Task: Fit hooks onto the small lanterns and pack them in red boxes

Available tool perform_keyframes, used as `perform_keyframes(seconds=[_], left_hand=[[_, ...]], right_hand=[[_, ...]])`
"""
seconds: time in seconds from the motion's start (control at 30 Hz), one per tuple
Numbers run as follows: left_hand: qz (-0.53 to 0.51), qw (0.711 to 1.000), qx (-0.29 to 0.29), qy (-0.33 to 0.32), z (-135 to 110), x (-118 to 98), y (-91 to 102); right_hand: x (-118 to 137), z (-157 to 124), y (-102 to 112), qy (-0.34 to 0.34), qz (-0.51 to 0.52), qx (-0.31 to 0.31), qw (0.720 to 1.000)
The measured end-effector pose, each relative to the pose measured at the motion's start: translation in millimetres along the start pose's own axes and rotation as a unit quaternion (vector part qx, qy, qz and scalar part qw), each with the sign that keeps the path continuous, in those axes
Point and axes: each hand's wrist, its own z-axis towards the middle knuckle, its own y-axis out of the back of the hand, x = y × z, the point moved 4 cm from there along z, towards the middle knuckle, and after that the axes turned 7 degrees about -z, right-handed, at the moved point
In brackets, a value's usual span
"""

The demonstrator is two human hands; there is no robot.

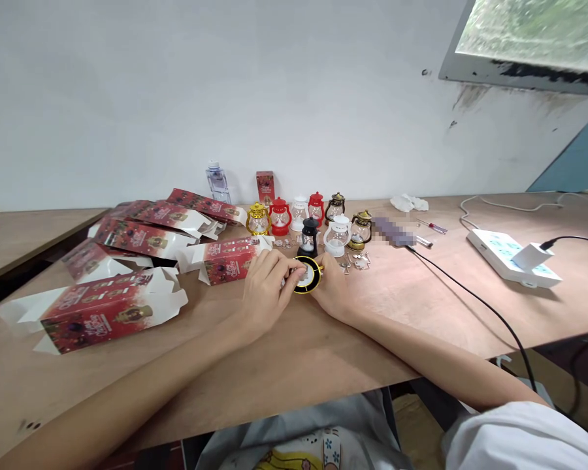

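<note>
A small gold lantern lies on its side between my hands, its round base [316, 279] turned toward me. The base has a gold rim, a black ring and a pale middle. My right hand [334, 290] is closed round the lantern's far side. With finger and thumb pinched together, my left hand [269, 287] meets the base's left part; whatever is in the pinch is too small to make out. Just behind stand a black lantern [308, 239] and a white lantern [338, 236]. Small metal pieces [359, 261] lie to the right of my right hand.
Several opened red boxes [98, 310] cover the left side. Behind are a gold lantern [258, 220], a red lantern [279, 217], a bronze lantern [360, 230] and a water bottle [218, 183]. Rightward are a screwdriver [436, 227], a tissue [409, 203], a black cable [470, 292] and a power strip [512, 254].
</note>
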Motion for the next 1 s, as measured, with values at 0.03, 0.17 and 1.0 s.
perform_keyframes(seconds=[0.03, 0.17, 1.0], left_hand=[[0.005, 1.0, 0.001, -0.004, -0.1, -0.1, -0.2], [0.033, 0.999, 0.009, -0.026, 0.4, 0.9, 0.0], [0.055, 0.946, 0.297, 0.116, -24.0, 74.6, -47.9]], right_hand=[[0.4, -0.1, 0.1, 0.002, -0.001, 0.002, 1.0], [0.5, 0.3, 0.4, 0.006, 0.004, 0.007, 1.0], [-10.6, 5.8, -1.8, -0.101, 0.089, -0.012, 0.991]])
